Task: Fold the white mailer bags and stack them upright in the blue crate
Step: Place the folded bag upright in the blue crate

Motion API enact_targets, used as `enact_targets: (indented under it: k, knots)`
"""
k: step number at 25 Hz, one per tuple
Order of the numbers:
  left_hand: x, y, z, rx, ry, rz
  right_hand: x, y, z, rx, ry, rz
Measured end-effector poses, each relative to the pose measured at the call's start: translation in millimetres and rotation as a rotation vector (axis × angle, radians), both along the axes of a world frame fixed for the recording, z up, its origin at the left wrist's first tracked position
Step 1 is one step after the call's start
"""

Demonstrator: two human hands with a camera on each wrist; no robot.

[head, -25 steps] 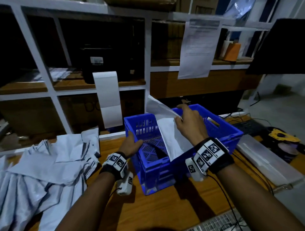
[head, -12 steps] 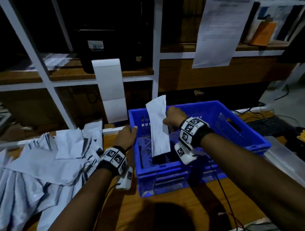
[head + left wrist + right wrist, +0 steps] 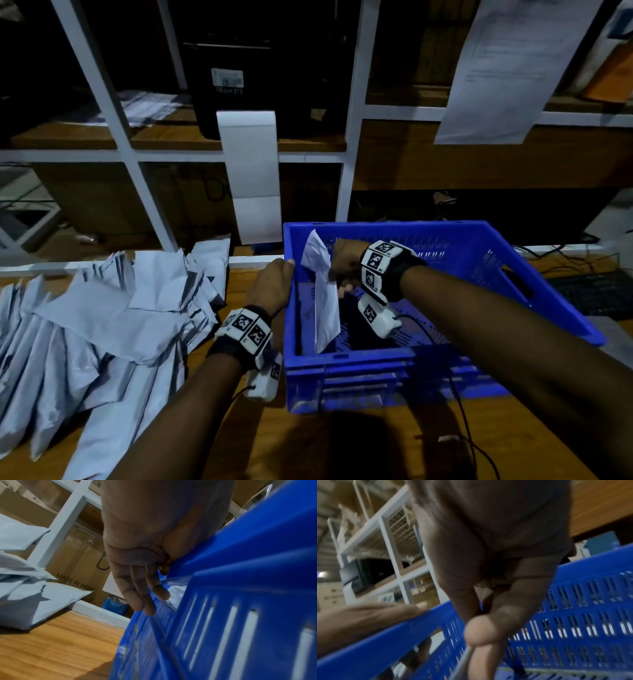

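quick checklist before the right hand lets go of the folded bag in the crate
1. Folded mailer bag inside blue crate: ok.
2. Bag upright: ok, leaning slightly.
3. Bag by the crate's left wall: ok; touching it, cannot tell.
4. Right hand grips the bag: ok.
5. Left hand steadies the crate rim: ok.
6. Pile of unfolded bags within reach on the table: ok.

white shelving (image 3: 352, 113), hanging paper sheet (image 3: 513, 68), keyboard (image 3: 596, 294)
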State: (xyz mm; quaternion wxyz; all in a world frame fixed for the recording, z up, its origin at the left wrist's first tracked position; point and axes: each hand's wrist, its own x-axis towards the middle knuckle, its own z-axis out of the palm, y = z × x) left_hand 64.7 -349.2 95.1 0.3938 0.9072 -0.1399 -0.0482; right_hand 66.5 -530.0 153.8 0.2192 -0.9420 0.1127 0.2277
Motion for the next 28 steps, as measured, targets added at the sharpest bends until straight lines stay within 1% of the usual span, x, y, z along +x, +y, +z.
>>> enact_targets:
  k: [2, 4, 10, 15, 20, 25, 26, 28]
  knots:
    - [0.7, 0.4, -1.6, 0.008, 0.001, 0.002, 5.3, 4.2, -8.1, 0.083, 0.049, -0.012]
    - [1.8, 0.7, -4.1, -0.002, 0.007, 0.005, 6.8, 9.0, -19.9, 0.167, 0.135, -0.026]
    - [0.9, 1.5, -2.4, -0.023, -0.004, 0.001, -2.3, 24.7, -43.7, 0.324, 0.380, 0.015]
    - [3.3, 2.0, -5.0, -0.023, -0.015, -0.002, -4.8, 21.9, -51.9, 0.472, 0.362, -0.027]
    - [2.9, 1.7, -6.5, -0.020, -0.030, -0.005, -6.2, 15.9, -56.8, 0.369, 0.252, -0.046]
    - [1.2, 1.1, -4.6, 0.008, -0.029, 0.004, -10.3, 16.4, -49.1, 0.366, 0.313, 0.071]
    - [1.6, 1.1, -4.6, 0.002, -0.027, 0.003, -11.1, 15.8, -43.9, 0.330, 0.306, 0.112]
    - [1.6, 1.6, -3.7, -0.021, -0.008, -0.002, -13.0, 12.2, -27.3, 0.141, 0.227, 0.243]
